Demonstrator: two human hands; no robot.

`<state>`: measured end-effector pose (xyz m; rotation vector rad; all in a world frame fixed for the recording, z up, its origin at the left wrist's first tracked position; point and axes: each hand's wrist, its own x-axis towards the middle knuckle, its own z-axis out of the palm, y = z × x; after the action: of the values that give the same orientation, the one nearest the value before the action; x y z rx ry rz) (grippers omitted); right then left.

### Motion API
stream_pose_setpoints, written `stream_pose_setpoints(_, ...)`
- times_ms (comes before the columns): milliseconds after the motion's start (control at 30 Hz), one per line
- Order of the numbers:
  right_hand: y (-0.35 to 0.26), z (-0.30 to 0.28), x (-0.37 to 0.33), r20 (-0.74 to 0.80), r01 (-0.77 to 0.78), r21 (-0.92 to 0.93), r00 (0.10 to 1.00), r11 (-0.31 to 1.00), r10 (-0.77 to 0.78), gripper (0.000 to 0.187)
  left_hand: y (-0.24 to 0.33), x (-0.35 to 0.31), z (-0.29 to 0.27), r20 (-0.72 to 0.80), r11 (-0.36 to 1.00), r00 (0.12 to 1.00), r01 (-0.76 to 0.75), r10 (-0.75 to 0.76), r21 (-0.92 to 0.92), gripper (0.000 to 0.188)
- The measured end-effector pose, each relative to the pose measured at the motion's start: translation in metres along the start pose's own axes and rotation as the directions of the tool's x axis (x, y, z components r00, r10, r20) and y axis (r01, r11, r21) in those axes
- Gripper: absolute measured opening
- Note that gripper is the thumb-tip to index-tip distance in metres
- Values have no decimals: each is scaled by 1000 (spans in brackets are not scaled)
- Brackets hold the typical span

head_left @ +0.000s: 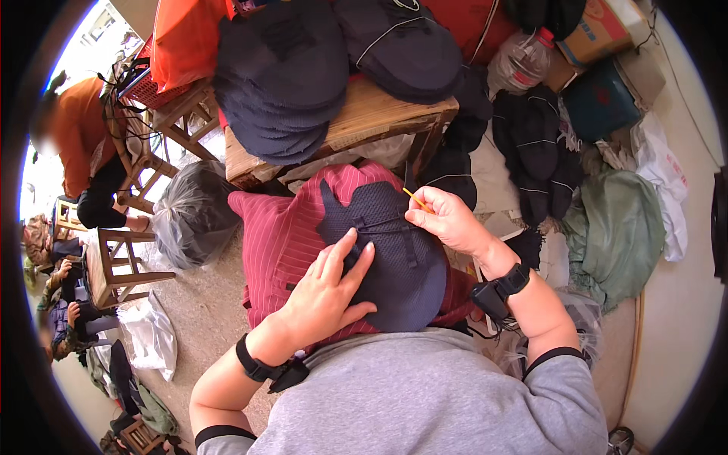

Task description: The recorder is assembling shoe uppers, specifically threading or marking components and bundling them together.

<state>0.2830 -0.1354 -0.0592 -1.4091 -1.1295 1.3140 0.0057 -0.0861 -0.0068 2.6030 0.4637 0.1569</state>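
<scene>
A dark navy fabric piece point(402, 280), with a woven upper part, a strap-like band across it and a smooth rounded lower end, lies on a maroon striped cloth point(277, 227) over my lap. My left hand point(322, 280) rests on its left side, fingers spread and pressing it down. Above its upper right edge, my right hand point(447, 220) pinches a thin yellow pencil-like stick point(413, 197). The stick's tip points up and left, close to the fabric edge. I cannot tell whether it touches.
Stacked dark rounded fabric pieces point(280, 76) and a tied bundle point(402, 45) sit on a wooden table point(379, 114) ahead. More dark bundles point(535, 152) and a green sack point(618, 235) lie to the right. Leftward are a black plastic bag point(193, 216), wooden stools point(114, 265) and other people.
</scene>
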Motion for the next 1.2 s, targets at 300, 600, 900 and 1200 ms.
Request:
stream_pose_setpoints(300, -36, 15, -28, -276, 168, -328, 924, 930, -264, 17, -1, -1, 18, -19, 998, 999, -28, 29, 49, 78)
stream_pose_setpoints(600, -43, 27, -56, -36, 187, -570, 967, 800, -252, 9, 4, 7, 26, -15, 996, 1000, -22, 23, 86, 74)
stream_pose_setpoints(900, -28, 44, -41, 44, 354, -586, 912, 729, -407, 13, 4, 12, 27, 2, 996, 1000, -30, 30, 80, 68)
stream_pose_setpoints(1200, -46, 20, -58, -10, -3, -423, 1000, 906, -2, 14, 5, 9, 17, -32, 995, 999, -36, 39, 88, 64)
